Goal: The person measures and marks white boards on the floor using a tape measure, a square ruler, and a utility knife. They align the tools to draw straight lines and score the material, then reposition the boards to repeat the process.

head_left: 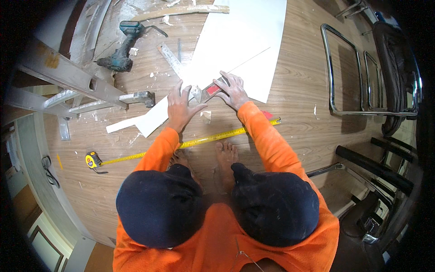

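Observation:
A white board (240, 41) lies on the floor in front of me, with a thin dark line running across it. My right hand (234, 92) grips the red-marked stock of a metal square (211, 89), fingers and thumb on either side. The ruled blade slants up to the left, partly lost against the white board. My left hand (180, 108) rests on the board beside the square's corner, fingers spread and holding nothing. White crumbs of debris (195, 92) sit by that corner. A yellow tape measure (93, 159) lies nearer me, its blade drawn out beneath both forearms.
Upper left are a teal cordless drill (121, 50) and a thin blue-grey stick (179, 49). A dusty ladder (81, 86) reaches in at the left. Glasses (50, 172) lie at far left. Metal-framed chairs (333, 68) stand along the right. A dusty strip (190, 10) lies beyond.

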Tool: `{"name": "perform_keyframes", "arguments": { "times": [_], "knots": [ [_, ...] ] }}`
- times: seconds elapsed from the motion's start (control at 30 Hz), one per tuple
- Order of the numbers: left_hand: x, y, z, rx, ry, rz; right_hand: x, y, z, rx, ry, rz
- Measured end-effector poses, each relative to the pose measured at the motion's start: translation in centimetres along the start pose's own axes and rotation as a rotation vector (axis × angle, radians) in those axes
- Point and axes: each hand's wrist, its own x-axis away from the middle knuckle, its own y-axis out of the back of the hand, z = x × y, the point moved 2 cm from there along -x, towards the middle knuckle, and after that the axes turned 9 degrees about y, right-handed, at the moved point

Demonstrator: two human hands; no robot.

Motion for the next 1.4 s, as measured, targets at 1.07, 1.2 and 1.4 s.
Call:
{"name": "perform_keyframes", "arguments": {
  "times": [1.07, 1.2, 1.4],
  "knots": [
    [0.17, 0.32, -0.42, 0.001, -0.025, -0.045, 0.60, -0.94, -0.60, -0.069, -0.057, -0.038],
    [0.13, 0.35, -0.27, 0.005, -0.028, -0.048, 0.48, -0.90, -0.62, -0.082, -0.056, -0.039],
    [0.08, 0.29, -0.40, -0.015, -0.043, -0.058, 0.52, -0.99, -0.85, -0.091, -0.067, -0.039]
  ]
}}
